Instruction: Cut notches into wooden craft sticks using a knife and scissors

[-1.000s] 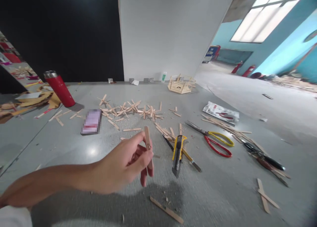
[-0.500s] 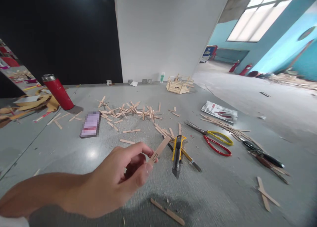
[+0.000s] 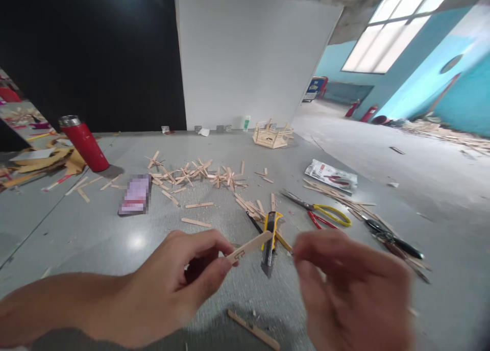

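Note:
My left hand (image 3: 172,284) pinches one end of a flat wooden stick (image 3: 249,246) between thumb and fingers; the stick points right and slightly up, with a small notch drawn or cut near its middle. My right hand (image 3: 352,295) is at the lower right, smeared by motion, its fingers curled and close to the stick's free end without clearly touching it. A yellow and black utility knife (image 3: 269,239) lies on the grey floor just beyond the stick.
Scissors with yellow and red handles (image 3: 325,216) and dark pliers (image 3: 390,239) lie to the right. Loose wooden sticks (image 3: 199,173) are scattered ahead, one stick (image 3: 254,330) near me. A red flask (image 3: 83,143), a phone (image 3: 133,194), a wooden stick basket (image 3: 271,132) and a packet (image 3: 331,175) sit farther off.
My right hand has come into view from the lower right toward the stick. The left hand has tipped the stick from upright to pointing right, and lowered slightly.

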The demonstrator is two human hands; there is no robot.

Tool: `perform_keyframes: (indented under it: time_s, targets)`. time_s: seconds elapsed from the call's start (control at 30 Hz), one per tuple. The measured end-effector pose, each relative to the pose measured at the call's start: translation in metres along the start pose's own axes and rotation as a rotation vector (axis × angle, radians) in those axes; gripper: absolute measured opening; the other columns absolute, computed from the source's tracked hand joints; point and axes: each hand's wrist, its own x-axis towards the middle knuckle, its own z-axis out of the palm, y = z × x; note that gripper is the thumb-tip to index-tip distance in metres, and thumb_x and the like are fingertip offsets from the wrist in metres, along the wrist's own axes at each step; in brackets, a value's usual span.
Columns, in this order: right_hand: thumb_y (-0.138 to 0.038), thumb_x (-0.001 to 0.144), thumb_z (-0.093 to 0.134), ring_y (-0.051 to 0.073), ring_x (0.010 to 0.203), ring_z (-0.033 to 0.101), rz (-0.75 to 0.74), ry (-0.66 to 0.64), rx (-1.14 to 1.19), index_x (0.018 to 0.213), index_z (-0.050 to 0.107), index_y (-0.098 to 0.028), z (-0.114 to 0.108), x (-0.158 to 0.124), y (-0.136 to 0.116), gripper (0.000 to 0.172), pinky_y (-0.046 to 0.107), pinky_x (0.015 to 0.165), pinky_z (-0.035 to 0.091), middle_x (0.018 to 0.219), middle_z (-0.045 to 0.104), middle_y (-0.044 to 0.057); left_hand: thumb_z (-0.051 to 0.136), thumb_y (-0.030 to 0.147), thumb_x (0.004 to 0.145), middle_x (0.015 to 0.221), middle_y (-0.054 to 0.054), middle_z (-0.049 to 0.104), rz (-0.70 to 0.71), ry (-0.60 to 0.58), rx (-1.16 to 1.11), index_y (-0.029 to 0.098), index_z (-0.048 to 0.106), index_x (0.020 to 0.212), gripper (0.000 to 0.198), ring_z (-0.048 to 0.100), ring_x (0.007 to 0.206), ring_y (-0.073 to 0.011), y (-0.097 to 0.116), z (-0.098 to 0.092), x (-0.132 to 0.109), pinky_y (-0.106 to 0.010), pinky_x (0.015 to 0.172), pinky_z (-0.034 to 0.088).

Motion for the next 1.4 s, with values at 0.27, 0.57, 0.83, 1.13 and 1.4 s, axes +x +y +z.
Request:
perform_keyframes:
  time_s: [0.27, 0.57, 0.83, 1.13, 1.4]
  targets:
    - [-0.013, 0.099, 0.045, 0.012, 0.060, 0.066, -0.028, -0.199, -0.248, 0.111, 0.052, -0.022, 0.012, 0.029, 0.024, 0.016, 0.022, 0.057, 0.051, 0.083, 0.067, 0.000, 0.046, 0.046, 0.106, 0.071, 0.005, 0.046, -0.026, -0.028, -0.003, 0.021, 0.057, 0.091, 0.031, 0.038, 0.060, -0.0111, -0.006, -0.001, 0.006, -0.021, 0.051, 0.031]
    - [-0.003, 0.093, 0.044, 0.024, 0.070, 0.070, 0.136, -0.663, -0.871, 0.101, 0.064, -0.013, -0.006, 0.057, 0.110, 0.024, 0.029, 0.057, 0.045, 0.082, 0.071, 0.010, 0.050, 0.032, 0.102, 0.063, 0.006, 0.050, -0.160, -0.228, 0.055, 0.018, 0.054, 0.079, 0.027, 0.043, 0.057, -0.0103, -0.025, -0.006, 0.043, -0.022, 0.054, 0.033]
    - [0.008, 0.087, 0.048, 0.029, 0.134, 0.053, -0.227, -0.949, -0.563, 0.135, 0.060, -0.021, -0.003, 0.037, 0.127, 0.057, 0.048, 0.104, 0.051, 0.143, 0.058, 0.016, 0.055, 0.023, 0.102, 0.070, 0.003, 0.066, 0.095, 0.037, 0.105, 0.018, 0.066, 0.092, 0.015, 0.056, 0.059, -0.0092, -0.034, -0.001, 0.038, -0.018, 0.056, 0.043]
    - [0.001, 0.089, 0.053, 0.030, 0.110, 0.065, -0.194, -0.874, -0.627, 0.117, 0.062, -0.018, 0.001, 0.034, 0.125, 0.035, 0.044, 0.094, 0.052, 0.116, 0.070, 0.014, 0.068, 0.005, 0.093, 0.083, 0.004, 0.074, 0.540, 0.293, 0.192, 0.021, 0.068, 0.096, 0.016, 0.068, 0.072, -0.0075, -0.025, -0.002, 0.024, -0.014, 0.069, 0.052]
    - [-0.004, 0.079, 0.057, 0.021, 0.065, 0.067, -0.070, -0.792, -0.680, 0.093, 0.053, -0.020, 0.000, 0.033, 0.121, 0.022, 0.027, 0.058, 0.040, 0.075, 0.068, 0.004, 0.068, 0.008, 0.094, 0.083, 0.003, 0.074, 0.519, 0.280, 0.170, 0.020, 0.069, 0.095, 0.013, 0.068, 0.071, -0.0082, -0.023, 0.000, 0.021, -0.015, 0.068, 0.053]
